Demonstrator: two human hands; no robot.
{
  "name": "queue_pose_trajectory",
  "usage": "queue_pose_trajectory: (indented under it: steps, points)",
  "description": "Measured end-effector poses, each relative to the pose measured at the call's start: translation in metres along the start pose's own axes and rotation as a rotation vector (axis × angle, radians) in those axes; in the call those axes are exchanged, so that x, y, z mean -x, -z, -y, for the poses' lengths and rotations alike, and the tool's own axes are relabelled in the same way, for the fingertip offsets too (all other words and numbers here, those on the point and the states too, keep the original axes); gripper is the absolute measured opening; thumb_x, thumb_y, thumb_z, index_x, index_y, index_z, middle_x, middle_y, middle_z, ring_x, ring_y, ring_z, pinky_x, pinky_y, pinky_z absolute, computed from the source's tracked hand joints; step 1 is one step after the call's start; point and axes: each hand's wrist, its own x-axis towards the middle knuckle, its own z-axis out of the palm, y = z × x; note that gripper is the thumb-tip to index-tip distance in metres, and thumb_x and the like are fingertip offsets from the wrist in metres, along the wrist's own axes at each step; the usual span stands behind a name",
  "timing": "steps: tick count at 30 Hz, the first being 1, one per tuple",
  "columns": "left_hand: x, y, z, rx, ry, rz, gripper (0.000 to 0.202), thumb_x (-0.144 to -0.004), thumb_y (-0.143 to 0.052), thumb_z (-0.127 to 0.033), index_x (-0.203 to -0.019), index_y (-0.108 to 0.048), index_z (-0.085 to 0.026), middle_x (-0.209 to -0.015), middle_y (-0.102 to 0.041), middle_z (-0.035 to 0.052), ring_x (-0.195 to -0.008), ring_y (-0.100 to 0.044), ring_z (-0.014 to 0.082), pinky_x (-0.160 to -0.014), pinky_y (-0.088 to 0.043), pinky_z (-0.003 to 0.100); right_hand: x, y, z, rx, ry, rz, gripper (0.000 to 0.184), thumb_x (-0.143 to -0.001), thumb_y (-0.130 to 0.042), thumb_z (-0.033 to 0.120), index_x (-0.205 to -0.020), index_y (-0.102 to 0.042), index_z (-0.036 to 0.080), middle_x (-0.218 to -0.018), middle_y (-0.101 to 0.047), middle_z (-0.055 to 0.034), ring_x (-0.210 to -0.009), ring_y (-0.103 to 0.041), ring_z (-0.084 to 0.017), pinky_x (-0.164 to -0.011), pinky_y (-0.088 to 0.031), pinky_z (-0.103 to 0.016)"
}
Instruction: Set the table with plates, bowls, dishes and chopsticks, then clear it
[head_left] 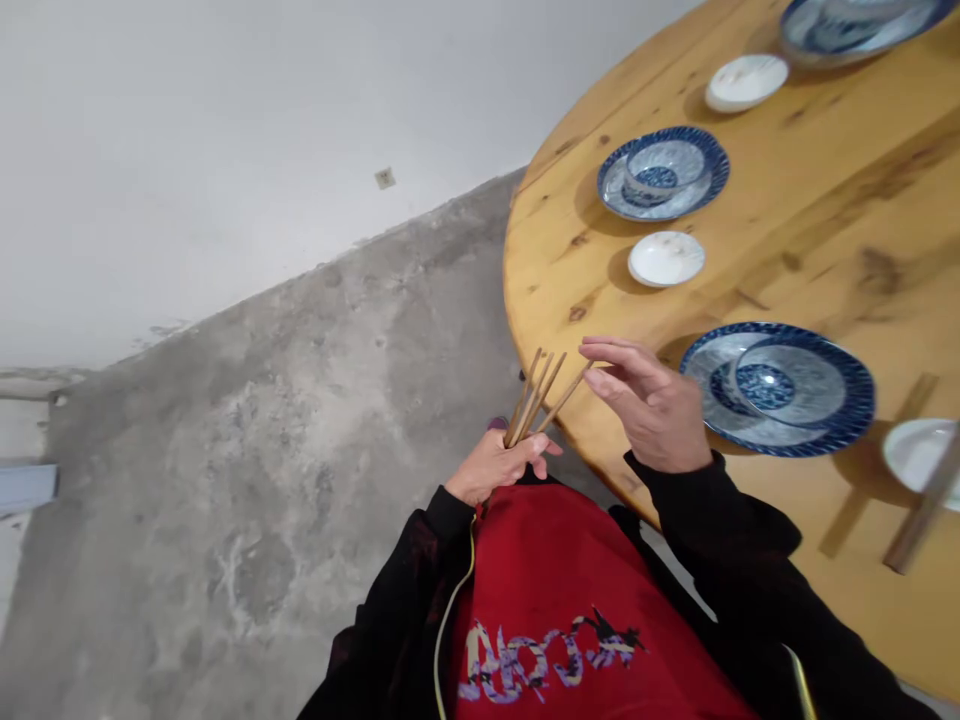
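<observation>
— What might go wrong at the table (pixel 536 270)?
— The right sleeve (pixel 720 520) could knock the plate (pixel 851 385) or its bowl (pixel 765 385), being so close. A loosened left hand (pixel 499 468), now wrapped round the chopsticks (pixel 541 400) beside the table's edge, could drop some. The right hand (pixel 664 410) is half open at one tip; I can't tell if it pinches.
— Around them?
— Farther plates, small dishes (pixel 666 260); a blurred stick (pixel 926 515) crosses the rightmost. The plate blocks the right hand's side.

The table (pixel 540 260) had room along its rim beside the nearer small white dish (pixel 667 259). Past the right hand (pixel 660 415), a blue-rimmed plate (pixel 851 390) blocked passage, as, apparently, did a blurred stick (pixel 921 515) farther right.
</observation>
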Motion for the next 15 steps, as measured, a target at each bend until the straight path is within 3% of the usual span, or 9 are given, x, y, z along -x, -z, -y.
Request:
queue_pose_trajectory:
  steps: [3,8,11,15]
  points:
    - [-0.018,0.016,-0.025,-0.067,-0.035,-0.036,0.057,-0.082,-0.065,-0.066,-0.089,-0.075,-0.011,-0.062,-0.057,-0.0006,-0.048,-0.034,0.0052,-0.047,-0.023,0.023,-0.024,-0.011,-0.008,-0.094,-0.083,-0.032,0.025,-0.087,-0.069,0.041,-0.11,-0.073,0.03,-0.116,-0.072,-0.0061,-0.106,-0.068,-0.025,-0.086,-0.06,-0.039]
    - [-0.053,0.026,-0.07,-0.179,-0.08,-0.063,0.053,-0.072,-0.075,-0.064,-0.082,-0.072,-0.012,-0.054,-0.046,-0.0052,-0.051,-0.039,0.0072,-0.053,-0.032,0.023,-0.056,-0.018,-0.012,-0.31,-0.128,-0.132,0.057,-0.083,-0.075,0.044,-0.135,-0.058,0.032,-0.115,-0.071,-0.0071,-0.079,-0.069,-0.019,-0.065,-0.059,-0.032]
    - [-0.077,0.024,-0.087,-0.233,-0.09,0.033,0.053,-0.071,-0.077,-0.062,-0.084,-0.071,-0.012,-0.055,-0.048,-0.0053,-0.051,-0.04,0.0069,-0.053,-0.033,0.023,-0.067,-0.014,-0.001,-0.305,-0.129,-0.089,0.043,-0.083,-0.075,0.045,-0.121,-0.068,0.026,-0.107,-0.073,-0.0066,-0.069,-0.066,-0.016,-0.056,-0.056,-0.028]
    - [-0.117,0.021,-0.092,-0.313,-0.179,0.165,0.047,-0.068,-0.082,-0.057,-0.07,-0.063,-0.014,-0.057,-0.045,-0.0062,-0.053,-0.037,0.0057,-0.051,-0.031,0.021,-0.075,-0.007,0.022,-0.122,-0.021,-0.079,0.023,-0.087,-0.072,0.042,-0.095,-0.076,0.021,-0.089,-0.074,-0.0051,-0.076,-0.07,-0.02,-0.063,-0.058,-0.03]
